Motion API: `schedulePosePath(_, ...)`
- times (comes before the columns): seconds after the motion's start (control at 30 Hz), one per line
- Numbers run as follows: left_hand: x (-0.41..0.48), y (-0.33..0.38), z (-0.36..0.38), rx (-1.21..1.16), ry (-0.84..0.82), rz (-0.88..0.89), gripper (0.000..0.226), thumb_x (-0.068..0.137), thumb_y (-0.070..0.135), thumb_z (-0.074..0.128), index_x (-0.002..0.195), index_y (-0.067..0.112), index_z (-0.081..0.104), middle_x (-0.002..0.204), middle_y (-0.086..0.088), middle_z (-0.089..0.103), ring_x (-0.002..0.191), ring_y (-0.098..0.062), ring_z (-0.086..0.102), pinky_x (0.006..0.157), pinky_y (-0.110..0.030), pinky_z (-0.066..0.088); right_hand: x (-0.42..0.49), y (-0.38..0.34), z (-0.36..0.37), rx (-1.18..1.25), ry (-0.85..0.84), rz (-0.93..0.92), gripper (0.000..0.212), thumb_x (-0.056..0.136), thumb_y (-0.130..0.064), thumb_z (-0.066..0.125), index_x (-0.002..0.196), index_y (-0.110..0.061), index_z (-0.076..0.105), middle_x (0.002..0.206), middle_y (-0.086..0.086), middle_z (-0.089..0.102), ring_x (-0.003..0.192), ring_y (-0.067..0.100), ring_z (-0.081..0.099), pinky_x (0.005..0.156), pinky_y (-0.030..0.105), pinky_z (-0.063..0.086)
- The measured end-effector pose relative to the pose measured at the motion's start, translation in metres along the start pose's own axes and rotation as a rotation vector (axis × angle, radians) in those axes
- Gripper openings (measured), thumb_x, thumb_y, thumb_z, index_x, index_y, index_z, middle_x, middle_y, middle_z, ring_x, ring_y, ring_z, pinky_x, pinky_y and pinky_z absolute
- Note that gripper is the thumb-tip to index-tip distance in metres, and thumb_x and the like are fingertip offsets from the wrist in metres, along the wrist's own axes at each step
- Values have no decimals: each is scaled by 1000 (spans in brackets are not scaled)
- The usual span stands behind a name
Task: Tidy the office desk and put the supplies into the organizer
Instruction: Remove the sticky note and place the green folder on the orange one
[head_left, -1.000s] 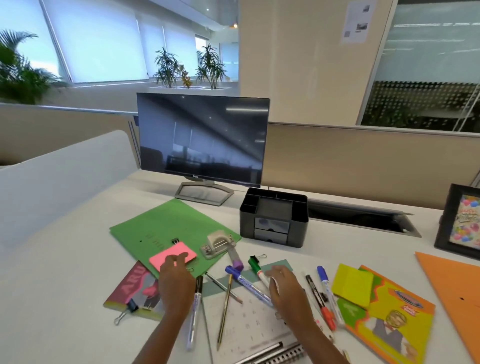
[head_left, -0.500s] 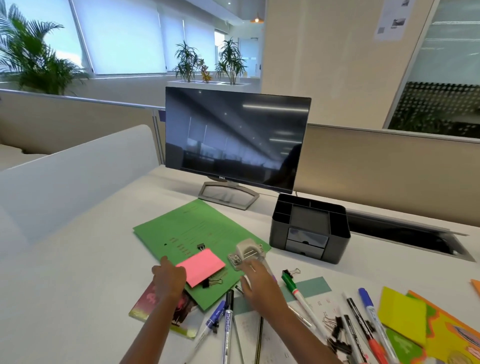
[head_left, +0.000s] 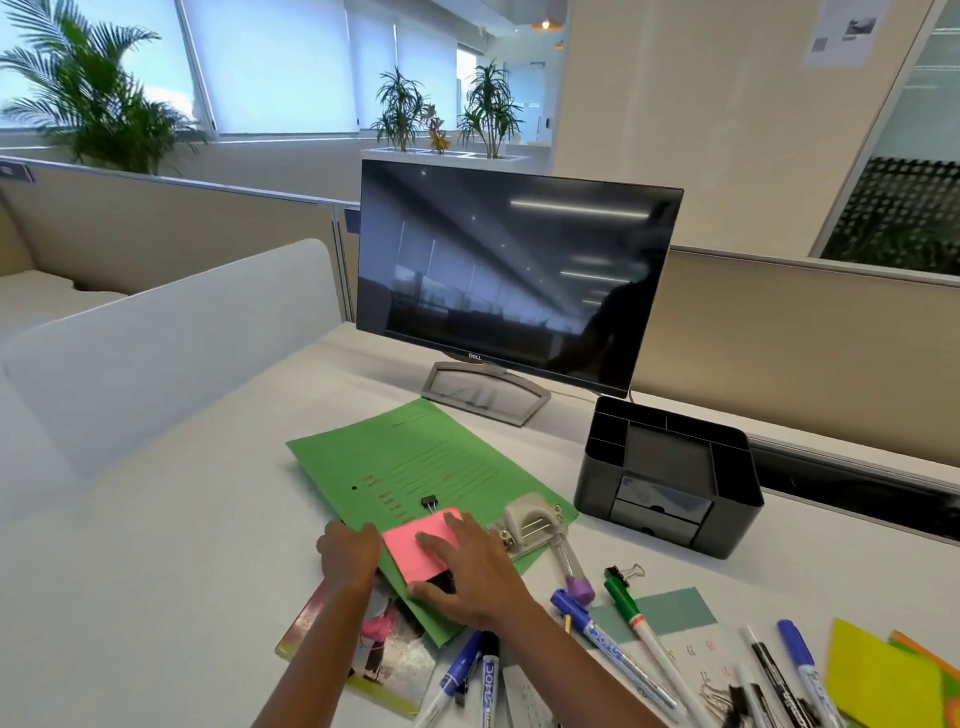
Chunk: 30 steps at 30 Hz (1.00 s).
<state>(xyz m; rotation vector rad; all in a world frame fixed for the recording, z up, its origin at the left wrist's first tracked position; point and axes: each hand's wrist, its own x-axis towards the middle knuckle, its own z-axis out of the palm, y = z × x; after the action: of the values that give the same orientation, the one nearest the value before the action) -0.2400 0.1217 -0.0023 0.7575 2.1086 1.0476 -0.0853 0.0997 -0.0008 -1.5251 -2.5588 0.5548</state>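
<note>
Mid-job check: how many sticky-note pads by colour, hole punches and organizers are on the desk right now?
Pink sticky-note pad: 1
Yellow-green sticky-note pad: 1
Hole punch: 1
Organizer: 1
Total: 4

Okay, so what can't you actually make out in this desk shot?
Head view only:
Pink sticky pad: partly covered by the right hand.
Left hand: fingertips hidden behind its own knuckles, grip unclear.
Organizer: compartment bottoms hidden by its walls.
Markers: cut off by the bottom edge.
Yellow pad: blurred at the right edge.
</note>
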Motion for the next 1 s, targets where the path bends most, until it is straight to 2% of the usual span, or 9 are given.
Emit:
schedulePosePath(0.07,1,6,0,-69,29,6,29,84,8,53,109,-7,53,113,-26,56,89,-39,58,72,-39,46,0,3,2,18,4,8,112,48,-89,-7,144,-35,16,156,8,5,143,24,0,113,45,-5)
schedulePosePath(0.13,-5,14,-1,-161,41,30,26,86,5,51,109,-8,49,112,-23,57,91,-38,58,74,-40,46,-3,7,1,63,12,38,112,48,-88,-7,144,-34,15,155,8,9,143,24,5,115,42,1)
schedulePosePath(0.23,-20,27,1,-253,60,72,20,91,1,44,110,-3,38,109,-22,55,88,-30,52,70,-34,39,-8,9,-5,83,8,82,92,68,-81,16,145,-31,13,155,7,10,142,22,9,115,37,10)
schedulePosePath(0.3,-29,33,3,-277,83,122,24,94,1,41,117,-5,36,112,-23,56,82,-25,48,64,-31,37,-9,12,-7,68,20,84,68,89,-59,35,146,-30,13,155,6,11,142,20,12,114,35,14)
schedulePosePath(0.37,-32,35,4,-281,109,161,27,94,2,41,120,-5,36,113,-23,57,81,-23,49,59,-28,35,-11,16,-7,69,36,91,61,93,-49,38,146,-31,12,155,4,11,141,19,13,114,34,16)
schedulePosePath(0.57,-40,44,-1,-302,181,262,24,95,3,38,118,-3,36,114,-25,58,97,-38,58,75,-39,46,-20,27,-10,67,62,134,70,83,-56,28,146,-30,9,155,5,12,141,21,15,113,35,19)
schedulePosePath(0.8,-55,67,-11,-315,290,462,26,96,2,37,120,-6,36,113,-25,60,95,-40,59,72,-33,40,-30,34,-6,56,108,171,78,76,-58,14,146,-24,7,154,7,13,140,20,17,114,33,20)
schedulePosePath(0.9,-58,73,-14,-303,304,566,25,96,4,38,119,-6,37,111,-23,62,90,-40,61,68,-31,39,-34,33,-7,42,115,166,64,91,-39,32,147,-21,7,153,7,14,140,19,17,113,31,20)
schedulePosePath(1.0,-64,79,-15,-290,327,690,34,92,19,35,118,-4,39,106,-20,65,82,-40,63,64,-31,40,-37,33,-9,53,135,163,60,94,-20,39,146,-20,10,152,7,16,138,20,22,109,29,26)
